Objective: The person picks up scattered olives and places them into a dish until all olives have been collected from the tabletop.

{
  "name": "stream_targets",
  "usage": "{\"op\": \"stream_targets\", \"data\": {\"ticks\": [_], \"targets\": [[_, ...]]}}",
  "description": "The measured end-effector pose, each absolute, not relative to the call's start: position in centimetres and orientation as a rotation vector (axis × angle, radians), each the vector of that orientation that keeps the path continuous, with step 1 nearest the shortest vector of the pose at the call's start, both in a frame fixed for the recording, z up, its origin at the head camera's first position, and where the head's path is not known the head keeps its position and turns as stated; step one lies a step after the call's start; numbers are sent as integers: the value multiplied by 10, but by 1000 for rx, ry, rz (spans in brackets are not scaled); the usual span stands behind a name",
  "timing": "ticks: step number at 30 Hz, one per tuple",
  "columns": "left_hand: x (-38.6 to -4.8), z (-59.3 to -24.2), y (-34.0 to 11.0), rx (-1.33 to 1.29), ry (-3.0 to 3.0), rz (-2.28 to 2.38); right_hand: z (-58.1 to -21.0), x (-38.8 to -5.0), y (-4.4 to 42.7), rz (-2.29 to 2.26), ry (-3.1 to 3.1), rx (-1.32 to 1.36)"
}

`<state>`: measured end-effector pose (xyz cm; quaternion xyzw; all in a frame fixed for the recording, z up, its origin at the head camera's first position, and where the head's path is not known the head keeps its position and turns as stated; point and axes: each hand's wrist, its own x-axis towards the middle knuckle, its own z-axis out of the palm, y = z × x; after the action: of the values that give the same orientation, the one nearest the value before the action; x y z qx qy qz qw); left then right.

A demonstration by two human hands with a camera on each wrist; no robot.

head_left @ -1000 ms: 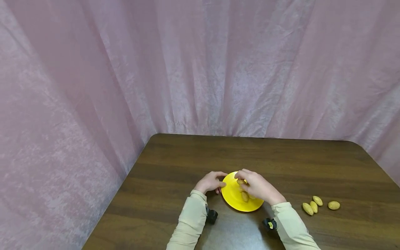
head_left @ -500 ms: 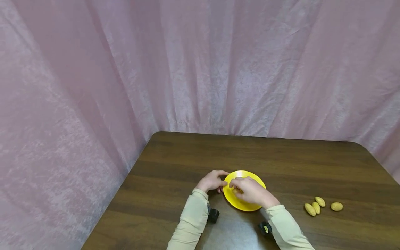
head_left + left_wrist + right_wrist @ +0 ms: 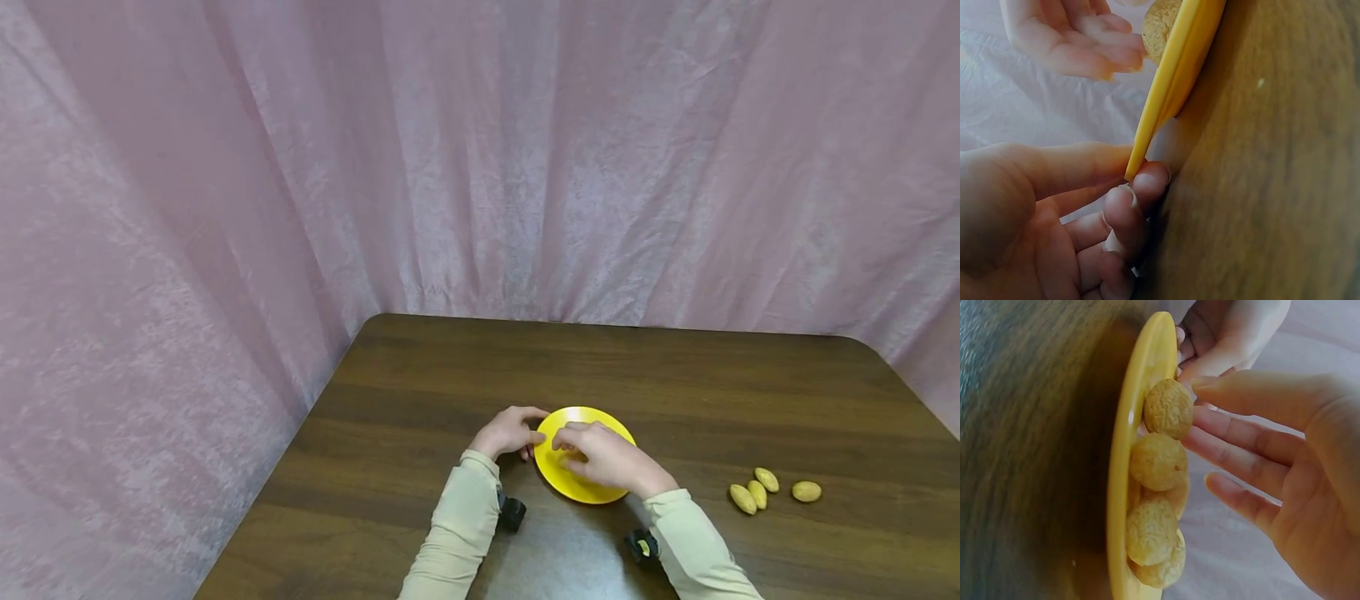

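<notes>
A pale pink curtain hangs to the left of the fingers and also behind the far edge of the brown worktop. A light sleeve leads up to the left hand, whose fingers pinch the rim of a yellow plate: the thumb lies on the upper side of the rim, with fingertips underneath. A black wrist device sits below these fingers, on the inner side of the forearm.

The plate extends to the right of the left fingers and reaches under the right ones. On it is a group of wrinkled, tan, nut-like pieces, at least five in the right wrist view. One piece lies right at the tips of the right hand's thumb and fingers; the others cluster past it, on the side away from the left fingers.

The right hand is above the plate, its fingers slightly bent and spread, with the thumb apart from them. Whether the tips touch the nearest piece, I cannot tell. A second black device is at that wrist, below the fingers, beside the right sleeve.

Well to the right of the right fingers, four loose pieces rest on the worktop: three close together and one a little farther right.
</notes>
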<state>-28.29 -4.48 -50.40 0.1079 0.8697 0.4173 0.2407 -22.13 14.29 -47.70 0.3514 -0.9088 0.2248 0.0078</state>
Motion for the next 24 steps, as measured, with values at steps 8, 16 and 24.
{"op": "stream_targets", "data": {"ticks": [8,16,24], "targets": [[-284,-503,-44,326,2369,1157,-475,-214,159,679,-2796,1057],[-286,-507,-47,343,2372,1150,-474,-206,184,608,-2825,950],[-286,-507,-49,352,2374,1154,-466,-196,216,531,-2892,819]]}}
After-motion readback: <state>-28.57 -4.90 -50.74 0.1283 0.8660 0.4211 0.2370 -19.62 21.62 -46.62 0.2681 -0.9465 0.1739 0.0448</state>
